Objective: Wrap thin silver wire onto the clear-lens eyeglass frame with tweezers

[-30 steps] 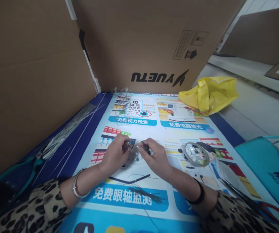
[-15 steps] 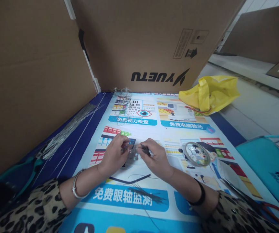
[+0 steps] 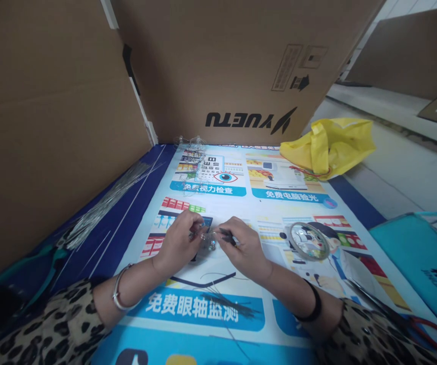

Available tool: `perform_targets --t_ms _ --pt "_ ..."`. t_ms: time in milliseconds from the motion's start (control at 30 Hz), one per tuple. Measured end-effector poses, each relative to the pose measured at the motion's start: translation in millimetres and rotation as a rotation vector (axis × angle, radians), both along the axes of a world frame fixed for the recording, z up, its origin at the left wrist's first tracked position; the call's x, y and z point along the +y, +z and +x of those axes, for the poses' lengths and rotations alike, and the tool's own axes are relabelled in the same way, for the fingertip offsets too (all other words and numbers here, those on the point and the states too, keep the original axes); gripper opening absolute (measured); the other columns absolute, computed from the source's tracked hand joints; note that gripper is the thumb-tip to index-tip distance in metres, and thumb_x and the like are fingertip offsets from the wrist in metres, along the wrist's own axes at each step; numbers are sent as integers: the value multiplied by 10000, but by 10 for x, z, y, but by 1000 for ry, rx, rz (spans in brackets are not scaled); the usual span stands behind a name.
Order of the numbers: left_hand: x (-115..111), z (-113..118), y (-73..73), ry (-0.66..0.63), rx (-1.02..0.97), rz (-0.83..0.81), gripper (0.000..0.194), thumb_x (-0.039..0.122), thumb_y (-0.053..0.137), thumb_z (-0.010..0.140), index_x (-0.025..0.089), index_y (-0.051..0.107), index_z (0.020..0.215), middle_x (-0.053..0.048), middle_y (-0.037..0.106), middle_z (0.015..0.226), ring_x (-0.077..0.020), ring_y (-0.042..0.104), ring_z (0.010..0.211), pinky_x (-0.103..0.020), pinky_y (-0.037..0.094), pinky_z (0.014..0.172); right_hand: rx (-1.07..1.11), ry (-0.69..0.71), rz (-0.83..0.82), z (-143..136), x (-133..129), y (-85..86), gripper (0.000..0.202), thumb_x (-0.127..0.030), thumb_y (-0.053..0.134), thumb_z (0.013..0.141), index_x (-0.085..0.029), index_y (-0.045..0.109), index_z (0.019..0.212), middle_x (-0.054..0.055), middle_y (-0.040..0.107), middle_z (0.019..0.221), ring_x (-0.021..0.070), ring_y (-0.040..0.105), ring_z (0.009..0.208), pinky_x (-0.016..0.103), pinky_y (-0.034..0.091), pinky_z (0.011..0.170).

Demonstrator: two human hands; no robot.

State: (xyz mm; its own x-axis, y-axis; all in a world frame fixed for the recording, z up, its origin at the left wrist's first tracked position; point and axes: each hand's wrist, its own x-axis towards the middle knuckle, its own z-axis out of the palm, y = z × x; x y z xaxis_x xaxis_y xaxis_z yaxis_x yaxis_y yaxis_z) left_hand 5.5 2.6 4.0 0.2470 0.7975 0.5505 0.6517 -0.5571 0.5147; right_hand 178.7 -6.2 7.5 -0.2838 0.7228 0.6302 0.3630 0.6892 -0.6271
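Over the printed sheet, my left hand (image 3: 182, 241) and my right hand (image 3: 244, 249) work close together with fingertips pinched. Between them is a small wire piece with clear beads (image 3: 212, 243), gripped from both sides. A short dark object (image 3: 227, 235) also shows in my right hand; its kind is unclear. Part of the beaded piece is hidden behind my fingers. Just in front of the hands lies a loose bunch of thin dark wires (image 3: 235, 305). To the right of my right hand sits a round clear dish (image 3: 309, 242) with small beads in it.
Silvery wires (image 3: 108, 200) and teal-handled pliers (image 3: 56, 256) lie left. Finished-looking beaded wire pieces (image 3: 195, 170) rest at the back. Red-handled scissors (image 3: 378, 304), a teal pouch (image 3: 423, 263) and a yellow bag (image 3: 332, 147) are right. Cardboard walls (image 3: 218, 66) enclose the back and left.
The beaded wire piece has shifted very slightly between my fingers. Both hands stay in the same place.
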Motion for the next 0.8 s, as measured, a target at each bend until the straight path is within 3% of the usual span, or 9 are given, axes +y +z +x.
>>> perform_targets --t_ms 333,533,800 --pt "-2 9 30 2 -39 -108 135 105 523 728 193 470 816 27 491 678 -122 498 628 -235 407 570 33 -93 -237 8 -3 1 96 -277 538 809 -194 578 779 10 576 708 132 537 660 258 430 602" --pt "11 18 3 -6 -81 -267 179 104 546 699 189 489 846 21 521 715 -112 508 627 -233 420 575 104 -111 -411 14 20 29 130 -300 550 799 -179 592 779 -3 583 674 120 527 624 235 416 590" --pt "-2 7 -2 -93 -155 -411 198 149 530 733 190 485 921 12 533 756 -103 514 630 -226 430 568 185 -115 -487 28 64 13 125 -289 554 782 -174 591 747 -15 568 652 108 484 596 224 403 576"
